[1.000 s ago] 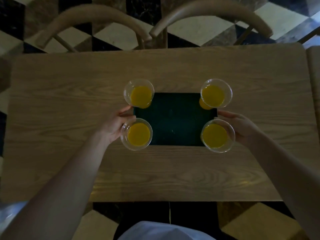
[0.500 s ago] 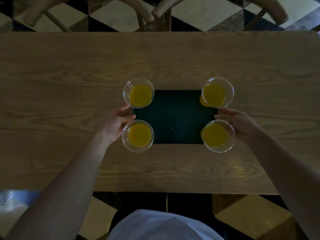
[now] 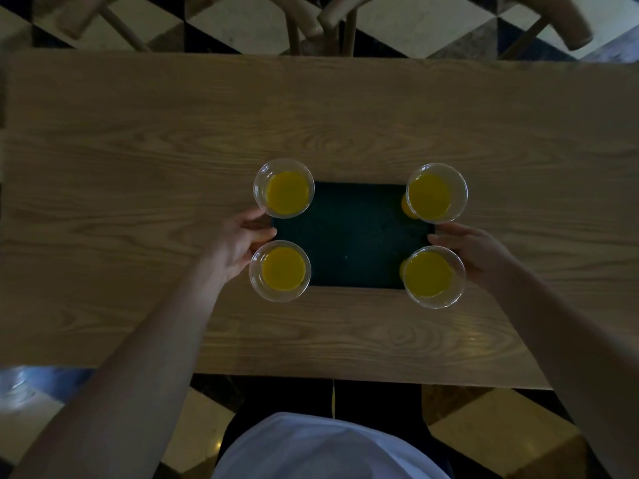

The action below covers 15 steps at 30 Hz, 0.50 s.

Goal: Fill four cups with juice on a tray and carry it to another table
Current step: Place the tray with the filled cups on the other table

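A dark green tray (image 3: pixel 352 236) lies over the middle of a wooden table (image 3: pixel 138 167), with a clear cup of orange juice at each corner: far left (image 3: pixel 284 188), far right (image 3: pixel 436 193), near left (image 3: pixel 280 270), near right (image 3: pixel 434 276). My left hand (image 3: pixel 235 245) grips the tray's left edge between the two left cups, thumb on top. My right hand (image 3: pixel 473 252) holds the right edge between the two right cups. Whether the tray rests on the table or hangs just above it is unclear.
Two wooden chairs (image 3: pixel 311 25) stand at the table's far side on a black-and-white tiled floor (image 3: pixel 242 19). The table's near edge (image 3: pixel 311 373) is right in front of my body.
The view has shifted forward over the table, so the table's far edge and chairs sit higher in the frame. Both hands keep their hold on the tray's edges; the cups stay upright.
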{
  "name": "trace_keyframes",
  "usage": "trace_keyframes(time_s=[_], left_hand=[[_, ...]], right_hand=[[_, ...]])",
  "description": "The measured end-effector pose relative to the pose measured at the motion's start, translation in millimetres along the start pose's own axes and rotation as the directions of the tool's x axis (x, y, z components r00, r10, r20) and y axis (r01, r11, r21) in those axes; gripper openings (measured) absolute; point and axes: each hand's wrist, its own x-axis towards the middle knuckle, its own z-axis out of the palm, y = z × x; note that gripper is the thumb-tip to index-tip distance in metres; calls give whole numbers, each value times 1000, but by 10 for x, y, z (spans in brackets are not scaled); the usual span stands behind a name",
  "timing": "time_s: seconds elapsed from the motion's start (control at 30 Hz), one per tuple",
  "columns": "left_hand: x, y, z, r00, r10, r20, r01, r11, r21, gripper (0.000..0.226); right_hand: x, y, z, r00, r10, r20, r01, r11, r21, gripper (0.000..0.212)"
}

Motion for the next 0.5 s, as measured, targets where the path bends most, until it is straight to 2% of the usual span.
trace_keyframes(time_s=[0.13, 0.5], left_hand=[[14, 18, -33, 1000, -11, 14, 11, 1000, 8, 54], [-6, -42, -58, 999, -42, -2, 42, 998, -50, 58]], right_hand=[[0, 13, 39, 1000, -2, 18, 2, 1000, -2, 33], [18, -39, 48, 1000, 5, 30, -5, 1000, -11, 30]])
